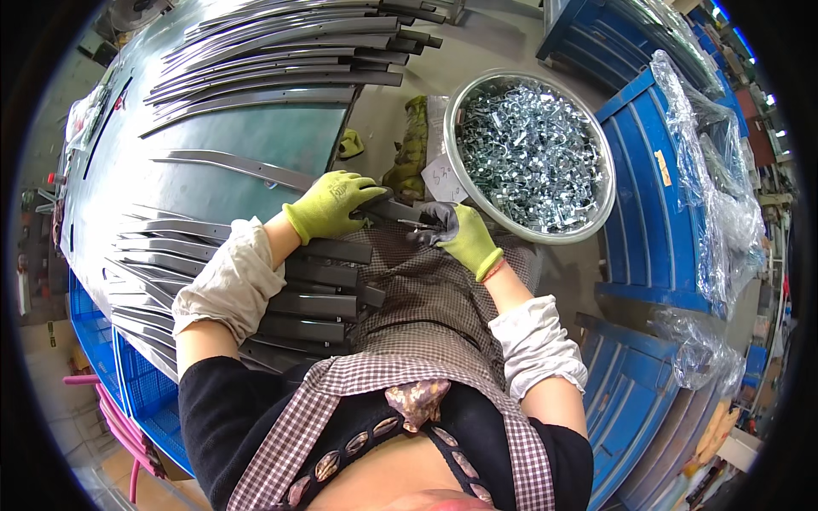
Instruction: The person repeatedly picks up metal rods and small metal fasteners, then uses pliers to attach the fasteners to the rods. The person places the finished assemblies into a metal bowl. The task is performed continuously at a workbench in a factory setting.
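A long dark metal strip [247,164] runs from the table toward my lap. My left hand [336,204], in a yellow-green glove with dark fingertips, is closed around it near its right end. My right hand [460,234], gloved alike, pinches at that end, where a small shiny metal piece [415,225] shows between the fingers. Its exact shape is too small to make out. A round tub [608,183] full of small shiny metal clips [528,157] stands just beyond my right hand.
Several similar strips lie at the table's far side [273,64] and in a nearer stack [315,305] beside my left forearm. Blue metal bins [652,187] with clear plastic wrap [716,196] stand at the right. A blue plastic crate [153,396] sits below the table at the left.
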The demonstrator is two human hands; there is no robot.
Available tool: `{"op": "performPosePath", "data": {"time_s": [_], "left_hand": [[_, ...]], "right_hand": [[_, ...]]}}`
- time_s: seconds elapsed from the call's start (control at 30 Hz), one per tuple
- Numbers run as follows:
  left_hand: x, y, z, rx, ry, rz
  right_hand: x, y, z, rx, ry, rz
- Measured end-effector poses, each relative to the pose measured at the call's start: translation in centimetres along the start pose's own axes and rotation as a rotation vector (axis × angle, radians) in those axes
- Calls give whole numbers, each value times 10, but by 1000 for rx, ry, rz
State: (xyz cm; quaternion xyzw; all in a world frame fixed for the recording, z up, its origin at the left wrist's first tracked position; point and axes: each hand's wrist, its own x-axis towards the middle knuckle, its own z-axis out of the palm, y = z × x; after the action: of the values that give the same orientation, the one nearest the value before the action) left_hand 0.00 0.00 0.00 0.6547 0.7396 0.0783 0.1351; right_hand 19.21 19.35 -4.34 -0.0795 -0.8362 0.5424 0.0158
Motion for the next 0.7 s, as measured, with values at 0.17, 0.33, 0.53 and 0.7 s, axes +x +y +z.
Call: {"op": "performPosePath", "data": {"time_s": [0.17,0.33,0.53,0.7], "left_hand": [[5,-2,4,-68,64,34],[2,-1,1,-88,56,27],[4,0,-1,-85,61,-13],[2,0,2,-74,74,-17]], "right_hand": [[28,51,-9,532,-208,13],[26,60,4,263,-53,-10],[2,49,10,216,111,24],[-38,22,-6,-170,188,-47]]}}
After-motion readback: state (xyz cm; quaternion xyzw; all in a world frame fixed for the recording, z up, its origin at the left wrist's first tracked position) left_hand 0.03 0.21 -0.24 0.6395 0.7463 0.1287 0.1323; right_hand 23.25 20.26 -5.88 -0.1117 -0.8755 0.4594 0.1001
